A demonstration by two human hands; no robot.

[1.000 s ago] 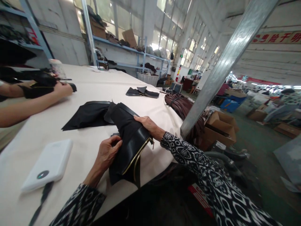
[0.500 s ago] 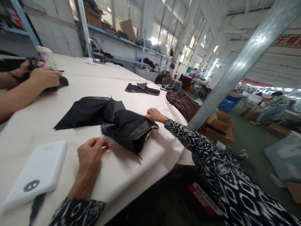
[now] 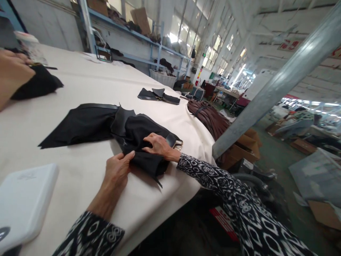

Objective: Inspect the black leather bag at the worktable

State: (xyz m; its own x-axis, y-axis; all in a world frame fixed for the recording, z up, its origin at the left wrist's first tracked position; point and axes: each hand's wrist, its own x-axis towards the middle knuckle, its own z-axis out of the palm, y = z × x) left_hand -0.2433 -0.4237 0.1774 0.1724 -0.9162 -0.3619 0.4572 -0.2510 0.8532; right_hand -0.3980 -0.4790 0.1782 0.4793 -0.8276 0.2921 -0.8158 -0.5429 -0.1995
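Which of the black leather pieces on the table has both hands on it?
The black piece with the gold zipper nearest the table edge; the left hand and right hand press it. The others lie untouched farther back.

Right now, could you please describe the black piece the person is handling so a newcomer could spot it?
On the cream table, look to the near right edge, where the left hand and right hand press a black leather piece. Unlike the flat black panel beside it, it is bunched up with a metal fitting at its right end.

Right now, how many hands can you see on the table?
3. The left hand and right hand press on the black boot piece near the edge. Another person's hand is far left; more may be out of view.
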